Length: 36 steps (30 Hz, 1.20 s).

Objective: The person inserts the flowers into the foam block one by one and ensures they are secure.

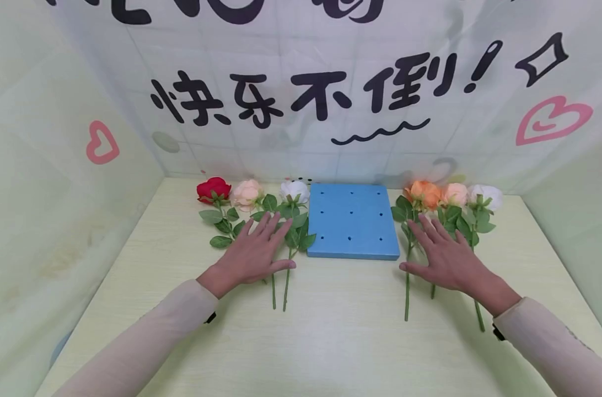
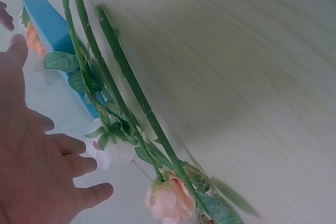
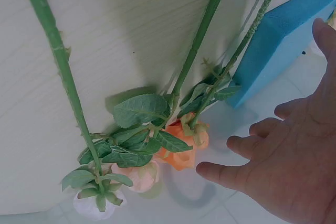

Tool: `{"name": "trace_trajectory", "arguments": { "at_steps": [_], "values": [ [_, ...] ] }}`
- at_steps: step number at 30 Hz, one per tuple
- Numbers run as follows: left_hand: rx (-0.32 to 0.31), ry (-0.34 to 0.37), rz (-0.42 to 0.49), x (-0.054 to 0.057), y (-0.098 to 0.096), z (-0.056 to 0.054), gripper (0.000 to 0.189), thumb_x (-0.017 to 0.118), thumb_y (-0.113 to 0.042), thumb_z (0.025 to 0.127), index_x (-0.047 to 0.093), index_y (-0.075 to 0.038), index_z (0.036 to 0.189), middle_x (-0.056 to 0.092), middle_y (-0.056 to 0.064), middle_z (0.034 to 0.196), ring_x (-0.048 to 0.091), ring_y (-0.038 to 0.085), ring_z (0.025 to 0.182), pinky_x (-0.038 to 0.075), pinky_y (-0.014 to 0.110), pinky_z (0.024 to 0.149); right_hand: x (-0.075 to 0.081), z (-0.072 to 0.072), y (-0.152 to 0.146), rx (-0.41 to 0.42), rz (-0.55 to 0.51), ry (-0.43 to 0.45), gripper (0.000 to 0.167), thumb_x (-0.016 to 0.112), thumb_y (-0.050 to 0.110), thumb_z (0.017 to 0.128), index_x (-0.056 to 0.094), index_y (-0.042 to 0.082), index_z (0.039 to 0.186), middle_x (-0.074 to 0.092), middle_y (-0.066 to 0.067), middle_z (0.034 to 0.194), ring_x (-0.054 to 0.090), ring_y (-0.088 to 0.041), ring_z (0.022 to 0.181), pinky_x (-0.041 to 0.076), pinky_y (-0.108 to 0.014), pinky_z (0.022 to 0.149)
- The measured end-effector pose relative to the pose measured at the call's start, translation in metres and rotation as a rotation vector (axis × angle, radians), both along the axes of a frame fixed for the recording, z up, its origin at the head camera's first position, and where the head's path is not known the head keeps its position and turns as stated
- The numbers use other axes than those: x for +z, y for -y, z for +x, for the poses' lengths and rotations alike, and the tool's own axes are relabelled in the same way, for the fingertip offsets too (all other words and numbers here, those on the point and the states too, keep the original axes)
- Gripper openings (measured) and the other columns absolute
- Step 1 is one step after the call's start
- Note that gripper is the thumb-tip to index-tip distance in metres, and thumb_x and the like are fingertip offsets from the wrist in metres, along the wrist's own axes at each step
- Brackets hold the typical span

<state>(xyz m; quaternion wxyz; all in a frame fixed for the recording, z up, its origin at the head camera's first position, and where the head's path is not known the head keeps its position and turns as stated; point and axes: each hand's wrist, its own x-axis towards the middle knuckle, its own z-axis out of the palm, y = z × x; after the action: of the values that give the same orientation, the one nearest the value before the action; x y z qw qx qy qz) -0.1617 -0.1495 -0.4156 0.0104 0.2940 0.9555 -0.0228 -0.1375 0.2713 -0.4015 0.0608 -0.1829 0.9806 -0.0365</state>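
My left hand [image 1: 253,251] is spread with straight fingers over the left group of artificial flowers: a red one [image 1: 214,190], a pale pink one [image 1: 248,194] and a white one [image 1: 295,191]. Over the right group, my right hand [image 1: 445,256] is spread too, above the stems of an orange flower [image 1: 424,194], a peach flower [image 1: 453,194] and another white flower [image 1: 484,197]. Both wrist views show the palms holding nothing, apart from the stems. Between the groups lies a flat blue block [image 1: 353,220] with several small holes in its top.
All of it lies on a pale wood-grain table [image 1: 326,331]. A white cloth backdrop [image 1: 301,154] with black lettering hangs at the table's back edge, and light printed cloth [image 1: 48,220] also stands along the left and right sides.
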Motion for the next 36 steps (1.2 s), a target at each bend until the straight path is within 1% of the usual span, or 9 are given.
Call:
{"name": "trace_trajectory", "arguments": {
  "at_steps": [3,7,10,15,22,28,30,32,36],
  "values": [
    [0.003,0.005,-0.001,-0.001,-0.001,0.000,0.090,0.033,-0.075,0.091,0.009,-0.018,0.157,0.017,0.017,0.161,0.014,0.036,0.148,0.021,0.061,0.114,-0.001,0.002,0.000,-0.002,0.002,-0.002,0.099,0.048,0.073,0.087,0.013,0.012,0.157,0.011,-0.019,0.161,0.016,-0.046,0.144,0.017,-0.077,0.103],
    [0.015,0.027,0.027,-0.001,-0.001,0.001,0.090,0.037,-0.073,0.092,0.009,-0.018,0.157,0.018,0.016,0.160,0.021,0.036,0.146,0.029,0.063,0.109,-0.002,0.003,0.000,-0.003,0.000,0.001,0.099,0.048,0.073,0.087,0.014,0.011,0.157,0.012,-0.020,0.161,0.017,-0.046,0.144,0.018,-0.076,0.103],
    [0.015,0.037,0.043,0.001,0.000,0.001,0.090,0.035,-0.073,0.092,0.010,-0.017,0.157,0.020,0.015,0.160,0.026,0.036,0.145,0.033,0.063,0.106,-0.002,0.003,0.000,-0.004,-0.003,0.008,0.099,0.047,0.072,0.088,0.014,0.009,0.156,0.011,-0.022,0.160,0.017,-0.046,0.144,0.019,-0.075,0.104],
    [-0.016,0.016,0.042,0.005,0.001,-0.001,0.089,0.028,-0.074,0.093,0.011,-0.016,0.157,0.022,0.014,0.160,0.027,0.035,0.144,0.032,0.059,0.109,0.002,0.002,-0.001,-0.009,-0.008,-0.004,0.098,0.048,0.070,0.089,0.016,0.006,0.155,0.013,-0.025,0.159,0.020,-0.048,0.142,0.022,-0.074,0.103],
    [-0.045,-0.031,0.092,0.012,-0.003,-0.006,0.086,0.028,-0.071,0.095,0.016,-0.013,0.156,0.027,0.014,0.158,0.026,0.034,0.145,0.032,0.056,0.110,0.010,-0.009,-0.006,-0.029,-0.027,-0.020,0.098,0.049,0.069,0.090,0.014,0.004,0.155,0.015,-0.028,0.158,0.019,-0.049,0.142,0.028,-0.072,0.102],
    [-0.024,-0.038,0.130,0.015,-0.013,-0.012,0.084,0.027,-0.070,0.095,0.017,-0.014,0.156,0.027,0.014,0.158,0.028,0.032,0.144,0.034,0.058,0.108,0.015,-0.021,-0.011,-0.049,-0.057,-0.017,0.097,0.053,0.063,0.091,0.013,-0.001,0.154,0.016,-0.029,0.157,0.020,-0.049,0.141,0.034,-0.071,0.097],
    [-0.006,-0.026,0.149,0.016,-0.017,-0.015,0.085,0.026,-0.072,0.094,0.018,-0.013,0.156,0.029,0.014,0.157,0.029,0.032,0.144,0.034,0.059,0.107,0.016,-0.025,-0.013,-0.058,-0.074,0.002,0.096,0.056,0.057,0.093,0.012,-0.003,0.153,0.017,-0.030,0.156,0.021,-0.050,0.140,0.037,-0.069,0.096],
    [0.020,0.012,0.192,0.017,-0.021,-0.018,0.084,0.027,-0.071,0.094,0.019,-0.015,0.156,0.031,0.013,0.157,0.031,0.032,0.143,0.033,0.060,0.108,0.018,-0.028,-0.014,-0.079,-0.104,0.038,0.094,0.058,0.052,0.093,0.011,-0.004,0.153,0.017,-0.032,0.155,0.022,-0.051,0.139,0.037,-0.067,0.097],
    [0.076,0.111,0.303,0.020,-0.030,-0.023,0.077,0.038,-0.064,0.097,0.021,-0.018,0.156,0.036,0.011,0.154,0.035,0.032,0.140,0.032,0.057,0.110,0.020,-0.035,-0.015,-0.130,-0.165,0.111,0.090,0.058,0.046,0.095,0.011,-0.005,0.153,0.019,-0.033,0.154,0.026,-0.053,0.136,0.033,-0.066,0.102]
  ]
}}
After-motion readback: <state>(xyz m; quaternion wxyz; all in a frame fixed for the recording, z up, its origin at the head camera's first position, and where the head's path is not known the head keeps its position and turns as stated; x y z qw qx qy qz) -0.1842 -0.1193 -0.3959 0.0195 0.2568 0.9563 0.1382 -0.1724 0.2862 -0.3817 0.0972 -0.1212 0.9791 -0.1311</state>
